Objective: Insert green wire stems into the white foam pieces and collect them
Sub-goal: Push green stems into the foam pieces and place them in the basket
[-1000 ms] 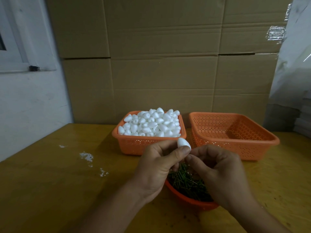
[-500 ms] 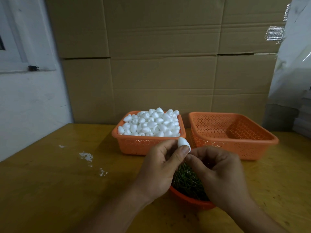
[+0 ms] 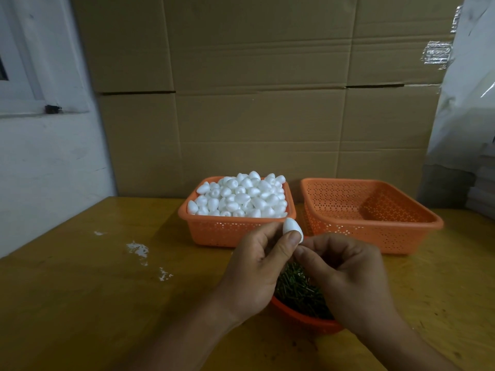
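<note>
Against the wall of cardboard boxes (image 3: 262,103), the tabletop (image 3: 80,303) carries three orange containers. Taking the foam-filled basket (image 3: 214,231) as landmark: it is heaped with white foam pieces (image 3: 241,196); the empty basket (image 3: 375,231) stands just beside it on the right; the small bowl (image 3: 302,321) of green wire stems (image 3: 300,287) sits nearer the person, under the hands. Little has shifted over the last second: the left hand (image 3: 254,274) still pinches one foam piece (image 3: 292,227) just before the landmark's near rim, and the right hand (image 3: 348,277), fingers curled, meets its base, presumably pressing in a stem that is hidden. Insertion seems unfinished; nothing is collected.
</note>
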`<state>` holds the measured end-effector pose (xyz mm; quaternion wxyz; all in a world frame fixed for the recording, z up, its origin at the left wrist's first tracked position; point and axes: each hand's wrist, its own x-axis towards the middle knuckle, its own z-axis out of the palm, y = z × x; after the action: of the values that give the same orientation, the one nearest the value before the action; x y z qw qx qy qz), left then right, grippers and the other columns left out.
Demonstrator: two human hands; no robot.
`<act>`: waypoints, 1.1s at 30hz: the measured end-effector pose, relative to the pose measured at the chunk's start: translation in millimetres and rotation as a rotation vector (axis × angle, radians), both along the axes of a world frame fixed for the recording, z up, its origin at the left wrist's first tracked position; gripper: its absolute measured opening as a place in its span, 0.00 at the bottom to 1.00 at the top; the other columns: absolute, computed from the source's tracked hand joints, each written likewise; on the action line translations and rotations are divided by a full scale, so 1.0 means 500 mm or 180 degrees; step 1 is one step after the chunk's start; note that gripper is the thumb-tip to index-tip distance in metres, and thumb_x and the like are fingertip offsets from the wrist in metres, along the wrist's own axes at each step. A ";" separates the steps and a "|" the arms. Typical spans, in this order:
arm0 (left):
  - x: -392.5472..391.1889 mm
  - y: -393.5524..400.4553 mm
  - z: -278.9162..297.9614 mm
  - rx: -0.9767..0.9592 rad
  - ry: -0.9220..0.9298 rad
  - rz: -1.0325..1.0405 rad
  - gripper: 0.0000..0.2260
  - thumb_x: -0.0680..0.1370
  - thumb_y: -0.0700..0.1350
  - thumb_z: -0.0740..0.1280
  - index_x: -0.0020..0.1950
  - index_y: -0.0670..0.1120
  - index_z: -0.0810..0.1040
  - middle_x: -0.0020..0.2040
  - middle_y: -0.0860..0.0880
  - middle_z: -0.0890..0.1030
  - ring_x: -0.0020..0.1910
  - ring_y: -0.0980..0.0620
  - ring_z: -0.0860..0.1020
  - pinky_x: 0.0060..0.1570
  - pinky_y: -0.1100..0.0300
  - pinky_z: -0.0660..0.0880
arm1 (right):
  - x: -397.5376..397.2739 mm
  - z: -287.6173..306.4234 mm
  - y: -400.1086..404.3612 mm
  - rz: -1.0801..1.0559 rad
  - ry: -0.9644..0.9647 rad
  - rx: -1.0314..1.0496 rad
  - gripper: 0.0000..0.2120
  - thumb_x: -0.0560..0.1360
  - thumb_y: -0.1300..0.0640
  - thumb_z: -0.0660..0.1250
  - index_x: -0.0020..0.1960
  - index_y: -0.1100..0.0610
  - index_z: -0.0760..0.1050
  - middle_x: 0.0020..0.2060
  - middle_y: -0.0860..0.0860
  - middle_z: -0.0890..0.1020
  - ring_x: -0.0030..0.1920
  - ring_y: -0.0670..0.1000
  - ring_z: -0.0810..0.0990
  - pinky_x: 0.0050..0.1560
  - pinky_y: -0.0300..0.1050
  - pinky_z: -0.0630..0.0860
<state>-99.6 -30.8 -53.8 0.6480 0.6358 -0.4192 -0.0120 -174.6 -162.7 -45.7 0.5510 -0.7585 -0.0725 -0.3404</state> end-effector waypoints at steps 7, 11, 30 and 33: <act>-0.001 0.001 -0.001 -0.0085 0.0210 -0.0109 0.15 0.80 0.55 0.65 0.50 0.44 0.81 0.38 0.47 0.74 0.38 0.51 0.71 0.37 0.60 0.69 | -0.006 0.012 0.001 0.0272 0.0210 0.0335 0.04 0.71 0.58 0.73 0.38 0.53 0.85 0.27 0.49 0.83 0.25 0.39 0.78 0.27 0.29 0.70; -0.002 -0.003 -0.011 0.0012 0.0217 -0.0088 0.12 0.79 0.52 0.67 0.61 0.53 0.81 0.39 0.60 0.78 0.39 0.63 0.76 0.41 0.67 0.72 | 0.000 0.027 -0.023 -0.0073 0.0363 0.0315 0.07 0.73 0.62 0.73 0.37 0.55 0.84 0.28 0.50 0.83 0.25 0.40 0.76 0.27 0.30 0.70; -0.013 -0.005 -0.030 0.1033 -0.0435 0.0513 0.15 0.74 0.64 0.64 0.58 0.63 0.78 0.44 0.64 0.80 0.42 0.62 0.79 0.43 0.61 0.76 | 0.269 0.056 -0.292 -0.2054 0.2770 -0.1556 0.21 0.68 0.42 0.78 0.41 0.60 0.79 0.35 0.55 0.82 0.37 0.55 0.83 0.43 0.51 0.83; -0.016 -0.007 -0.031 0.1098 -0.0407 0.0489 0.16 0.73 0.64 0.63 0.58 0.63 0.78 0.45 0.65 0.80 0.45 0.61 0.80 0.47 0.56 0.79 | 0.287 0.057 -0.296 -0.2053 0.2965 -0.1569 0.19 0.67 0.48 0.77 0.45 0.61 0.77 0.43 0.59 0.82 0.50 0.62 0.82 0.60 0.65 0.78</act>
<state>-107.7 -34.1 -69.2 0.5005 0.7670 -0.4014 0.0063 -31.0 -310.6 -17.2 0.2026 -0.9162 0.3320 -0.0962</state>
